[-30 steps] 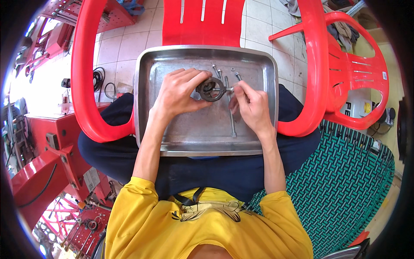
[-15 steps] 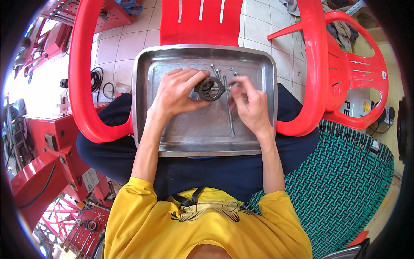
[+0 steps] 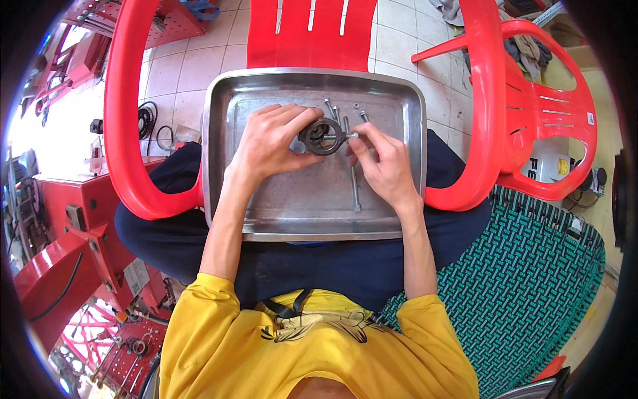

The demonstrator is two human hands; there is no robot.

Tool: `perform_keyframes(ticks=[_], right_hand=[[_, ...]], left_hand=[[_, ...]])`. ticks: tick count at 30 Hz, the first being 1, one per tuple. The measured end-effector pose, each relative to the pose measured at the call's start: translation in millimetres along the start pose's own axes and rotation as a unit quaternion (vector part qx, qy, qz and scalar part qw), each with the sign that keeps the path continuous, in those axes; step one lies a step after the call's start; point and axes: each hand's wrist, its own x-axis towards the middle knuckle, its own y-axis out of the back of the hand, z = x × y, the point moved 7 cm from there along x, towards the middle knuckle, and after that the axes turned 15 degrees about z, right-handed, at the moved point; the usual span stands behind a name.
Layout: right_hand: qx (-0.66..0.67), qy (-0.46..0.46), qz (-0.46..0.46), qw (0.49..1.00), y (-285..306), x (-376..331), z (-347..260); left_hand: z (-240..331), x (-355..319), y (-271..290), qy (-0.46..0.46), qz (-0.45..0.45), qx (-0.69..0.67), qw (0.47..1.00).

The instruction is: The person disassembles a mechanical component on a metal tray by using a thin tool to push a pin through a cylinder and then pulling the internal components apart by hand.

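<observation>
My left hand (image 3: 274, 141) grips a dark round metal ring (image 3: 334, 147) by its left side, holding it above a metal tray (image 3: 299, 236). A bolt (image 3: 351, 135) passes through the ring's right wall, its shank showing inside the opening. At the bolt's head, the thumb and fingertips of my right hand (image 3: 385, 163) are closed together. Beneath the hands a long bolt (image 3: 355, 189) lies on the tray floor. Beyond it rest several shorter bolts (image 3: 328, 106) and a small nut (image 3: 356, 106).
The tray sits across my lap, its far side against a red plastic chair (image 3: 309, 40) whose arms curve round both sides. Another red chair (image 3: 551, 126) stands at right, beside a green woven seat (image 3: 505, 286). Red metal machinery (image 3: 86, 206) fills the left.
My right hand, blurred with its fingers raised near the bolt's head half a second ago, has lowered slightly and its fingertips now close at the head. The left hand and ring stay nearly still.
</observation>
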Motion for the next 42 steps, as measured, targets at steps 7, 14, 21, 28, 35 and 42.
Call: perform_keyframes(ticks=[7,14,21,28,35,42], right_hand=[[-0.013,0.000,-0.040,0.999,-1,-2,9],[-0.075,0.020,-0.025,0.997,-2,-4,5],[-0.047,0.003,0.002,0.999,-1,-3,6],[-0.076,0.050,-0.016,0.996,3,-1,-10],[-0.009,0.019,0.046,0.999,4,0,-6],[-0.035,0.041,0.029,0.998,0,-4,-7]], left_hand=[[3,1,0,-0.010,0.016,-0.014,1.000],[3,0,0,-0.011,0.008,-0.017,1.000],[6,2,-1,-0.007,0.007,-0.018,1.000],[7,3,-1,0.002,0.000,-0.013,1.000],[4,1,-3,0.005,0.014,-0.005,1.000],[-4,-1,-3,0.017,0.024,0.000,1.000]])
